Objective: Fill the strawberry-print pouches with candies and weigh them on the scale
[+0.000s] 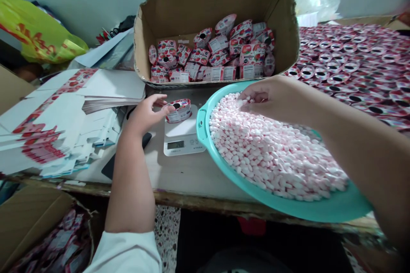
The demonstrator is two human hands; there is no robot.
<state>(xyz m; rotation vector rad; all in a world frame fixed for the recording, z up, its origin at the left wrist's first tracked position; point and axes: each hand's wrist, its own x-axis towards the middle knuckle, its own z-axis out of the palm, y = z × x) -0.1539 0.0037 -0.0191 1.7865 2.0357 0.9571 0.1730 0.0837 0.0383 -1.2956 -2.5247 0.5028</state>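
Observation:
A small printed packet [178,111] with a dark oval opening on top stands on the white digital scale [184,138], whose display is lit. My left hand [150,113] is at the packet's left side, thumb against it and fingers apart. To the right, a turquoise basin [221,163] holds a heap of pale pink, pill-shaped candies [272,149]. Over the heap's upper left edge, my right hand [261,99] has its fingers closed on a few candies.
Behind the scale stands a cardboard box [181,17] of filled packets. Many open packets [349,68] cover the right side. Flat white cartons [109,83] are stacked left. Another box [35,217] with packets sits below the table edge.

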